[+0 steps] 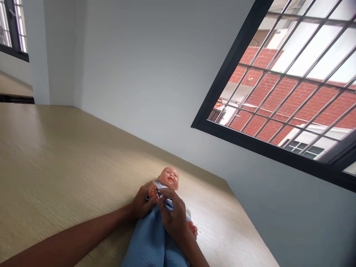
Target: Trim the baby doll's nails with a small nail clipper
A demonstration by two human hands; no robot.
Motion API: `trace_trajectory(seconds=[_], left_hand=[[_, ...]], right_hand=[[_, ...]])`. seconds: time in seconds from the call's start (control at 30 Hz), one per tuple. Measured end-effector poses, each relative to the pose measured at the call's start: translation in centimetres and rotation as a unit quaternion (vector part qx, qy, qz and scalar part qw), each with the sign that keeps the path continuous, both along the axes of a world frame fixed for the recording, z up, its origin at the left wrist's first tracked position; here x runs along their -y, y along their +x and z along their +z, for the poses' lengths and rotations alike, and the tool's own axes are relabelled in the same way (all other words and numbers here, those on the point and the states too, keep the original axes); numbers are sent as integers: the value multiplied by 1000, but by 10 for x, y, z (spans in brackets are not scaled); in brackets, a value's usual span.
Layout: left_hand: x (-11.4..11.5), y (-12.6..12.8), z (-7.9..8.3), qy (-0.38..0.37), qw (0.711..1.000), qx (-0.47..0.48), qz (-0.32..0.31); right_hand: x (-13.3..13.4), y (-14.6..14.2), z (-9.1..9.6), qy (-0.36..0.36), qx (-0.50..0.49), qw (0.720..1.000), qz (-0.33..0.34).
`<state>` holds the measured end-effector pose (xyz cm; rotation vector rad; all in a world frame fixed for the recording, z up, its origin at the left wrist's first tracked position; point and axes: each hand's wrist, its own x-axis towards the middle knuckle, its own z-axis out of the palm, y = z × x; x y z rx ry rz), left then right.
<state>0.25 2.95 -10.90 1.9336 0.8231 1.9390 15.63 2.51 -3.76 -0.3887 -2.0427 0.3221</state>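
A baby doll (169, 177) lies on its back on the wooden tabletop, its head toward the wall. A blue towel (151, 241) covers its body from the chest down. My left hand (142, 202) is closed around one of the doll's arms, and the small doll hand (151, 192) shows between thumb and fingers. Pinched in my right hand (175, 217) is a small metal nail clipper (159, 193), its jaws at the fingers of that doll hand. Whether the jaws touch them I cannot tell. The doll's other hand (192, 227) sticks out beside my right wrist.
The light wooden tabletop (69, 167) reaches far to the left and ends in a slanting edge on the right. Behind it rises a plain pale wall (144, 66). A dark-framed window (239, 139) with metal bars is at the upper right.
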Motion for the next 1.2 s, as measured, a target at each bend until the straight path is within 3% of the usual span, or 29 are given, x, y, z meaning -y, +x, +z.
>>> trace_trajectory(seconds=[0.13, 0.5, 0.83, 1.2], left_hand=[[1, 0, 2, 12, 1000, -2, 1], [-3, -1, -5, 22, 1000, 6, -4], [-2, -2, -3, -2, 1000, 7, 0], [-3, 0, -3, 36, 999, 5, 15]], right_hand=[[2, 0, 0, 18, -3, 1000, -21], [-2, 3, -4, -5, 53, 998, 42], [-3, 5, -3, -2, 62, 998, 27], [3, 5, -1, 10, 74, 997, -15]])
